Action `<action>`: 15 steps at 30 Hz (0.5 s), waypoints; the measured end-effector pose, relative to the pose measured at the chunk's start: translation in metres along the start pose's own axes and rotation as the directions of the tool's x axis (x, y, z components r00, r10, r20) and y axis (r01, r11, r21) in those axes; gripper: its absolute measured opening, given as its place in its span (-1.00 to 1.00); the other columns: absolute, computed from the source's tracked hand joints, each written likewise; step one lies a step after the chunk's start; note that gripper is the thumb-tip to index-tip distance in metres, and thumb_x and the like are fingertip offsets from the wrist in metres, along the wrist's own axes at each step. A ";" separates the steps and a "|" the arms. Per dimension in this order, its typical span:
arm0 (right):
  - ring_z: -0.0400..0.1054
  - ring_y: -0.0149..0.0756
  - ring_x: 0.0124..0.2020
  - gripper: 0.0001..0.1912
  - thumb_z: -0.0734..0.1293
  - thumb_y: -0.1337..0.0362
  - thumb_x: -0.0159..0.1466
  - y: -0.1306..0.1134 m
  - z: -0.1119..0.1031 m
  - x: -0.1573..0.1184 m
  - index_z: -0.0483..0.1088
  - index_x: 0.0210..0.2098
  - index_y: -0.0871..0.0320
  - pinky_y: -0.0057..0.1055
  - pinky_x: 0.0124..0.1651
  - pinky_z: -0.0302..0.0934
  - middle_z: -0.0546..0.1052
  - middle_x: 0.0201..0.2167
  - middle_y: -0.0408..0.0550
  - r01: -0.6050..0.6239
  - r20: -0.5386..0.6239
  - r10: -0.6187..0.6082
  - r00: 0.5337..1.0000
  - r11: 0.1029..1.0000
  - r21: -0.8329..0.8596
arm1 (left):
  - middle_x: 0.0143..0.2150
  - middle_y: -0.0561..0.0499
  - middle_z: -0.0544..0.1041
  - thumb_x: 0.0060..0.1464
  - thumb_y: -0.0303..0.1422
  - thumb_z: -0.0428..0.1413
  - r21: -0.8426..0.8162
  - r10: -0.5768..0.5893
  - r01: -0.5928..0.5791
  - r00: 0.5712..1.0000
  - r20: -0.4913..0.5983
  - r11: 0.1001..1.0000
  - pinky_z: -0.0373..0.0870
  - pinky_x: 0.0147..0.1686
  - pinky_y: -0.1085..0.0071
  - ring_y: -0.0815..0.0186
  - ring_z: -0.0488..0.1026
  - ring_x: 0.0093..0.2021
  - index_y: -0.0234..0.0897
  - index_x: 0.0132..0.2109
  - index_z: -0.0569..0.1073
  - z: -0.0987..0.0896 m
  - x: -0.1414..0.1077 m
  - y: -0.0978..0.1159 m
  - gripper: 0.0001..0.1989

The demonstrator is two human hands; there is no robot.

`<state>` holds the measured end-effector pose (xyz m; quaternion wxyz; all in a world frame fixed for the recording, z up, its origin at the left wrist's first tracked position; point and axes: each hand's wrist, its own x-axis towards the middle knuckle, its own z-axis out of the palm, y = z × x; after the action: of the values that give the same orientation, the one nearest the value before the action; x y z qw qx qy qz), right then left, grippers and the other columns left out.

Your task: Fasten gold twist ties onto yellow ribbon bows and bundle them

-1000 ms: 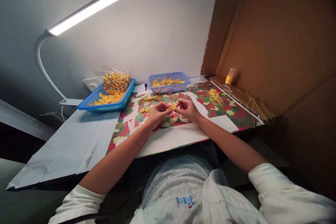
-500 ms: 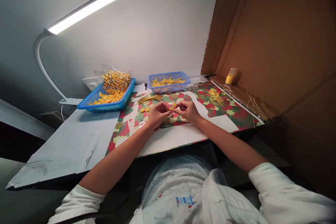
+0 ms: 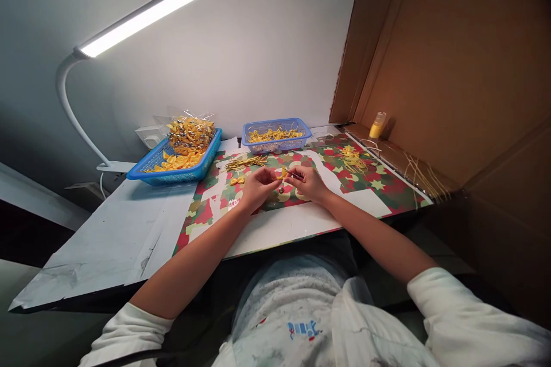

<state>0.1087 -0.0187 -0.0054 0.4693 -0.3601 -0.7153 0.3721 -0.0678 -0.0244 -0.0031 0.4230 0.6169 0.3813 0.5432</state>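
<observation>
The left hand (image 3: pixel 260 186) pinches a small yellow bow (image 3: pixel 282 174) between thumb and fingertips above the patterned sheet (image 3: pixel 297 195). The right hand (image 3: pixel 310 182) meets it from the other side, its thumb and fingers pinched around a thin dark tool (image 3: pixel 294 174) that points toward the bow (the type of tool is too small to tell). A small metallic bell (image 3: pixel 281 189) is just below the bow; whether it is attached cannot be determined. Near the left hand, a loose yellow bow (image 3: pixel 237 181) lies on the sheet, with a bundle of gold ties (image 3: pixel 246 163) beyond it. The blue basket (image 3: pixel 206 161), at the left, contains yellow bows and a clear bag of yellow pieces with metallic parts. The purple-blue basket (image 3: pixel 276 145), beyond the hands, contains further yellow pieces. A yellow cluster with strands (image 3: pixel 353 159) lies on the sheet at the right. A small container with yellow contents (image 3: pixel 377 126) stands beside the cardboard panel (image 3: pixel 447 69). A lit lamp (image 3: pixel 167 7) extends above the left side of the work surface.
</observation>
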 end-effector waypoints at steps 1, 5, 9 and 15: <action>0.05 -0.45 -0.56 -0.57 0.38 -0.12 0.09 -0.001 0.000 0.001 0.37 -0.42 0.15 -0.47 -0.51 -0.02 0.17 -0.63 -0.25 -0.031 0.009 0.031 0.999 0.999 0.037 | -0.60 0.16 0.38 -0.27 -0.21 0.38 0.002 -0.003 0.003 1.000 -0.018 1.000 0.24 -0.56 0.51 0.48 0.30 -0.59 -0.27 -0.50 0.36 0.000 0.001 0.000 -0.64; 0.06 -0.46 -0.53 -0.50 0.38 -0.19 0.03 -0.002 -0.004 0.007 0.30 -0.44 0.14 -0.48 -0.49 0.00 0.20 -0.58 -0.23 -0.049 -0.119 0.067 0.991 0.988 0.148 | -0.55 0.14 0.44 -0.33 -0.19 0.41 -0.085 -0.093 0.091 0.996 -0.015 0.992 0.35 -0.48 0.49 0.45 0.38 -0.53 -0.28 -0.45 0.38 -0.002 0.002 -0.001 -0.60; 0.00 -0.46 -0.55 -0.53 0.31 -0.17 0.10 0.001 -0.015 0.013 0.26 -0.46 0.13 -0.47 -0.51 -0.05 0.15 -0.61 -0.24 -0.073 -0.411 0.114 0.905 0.991 0.114 | -0.51 0.10 0.50 -0.36 -0.19 0.42 -0.154 -0.196 0.198 0.980 0.029 0.968 0.42 -0.43 0.47 0.43 0.43 -0.49 -0.29 -0.42 0.41 -0.002 0.002 0.001 -0.58; -0.08 -0.47 -0.58 -0.75 0.36 0.10 0.09 0.003 -0.027 0.012 0.38 -0.40 0.17 -0.46 -0.51 -0.09 0.05 -0.65 -0.29 -0.140 -0.668 0.094 0.739 0.990 -0.015 | -0.48 0.05 0.53 -0.33 -0.21 0.42 -0.183 -0.246 0.253 0.967 0.058 0.950 0.43 -0.42 0.44 0.42 0.45 -0.49 -0.31 -0.39 0.48 -0.003 0.003 -0.002 -0.61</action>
<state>0.1308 -0.0020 0.0043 0.6571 -0.5280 -0.4887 0.2250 -0.0707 -0.0208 -0.0034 0.5514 0.5303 0.3957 0.5081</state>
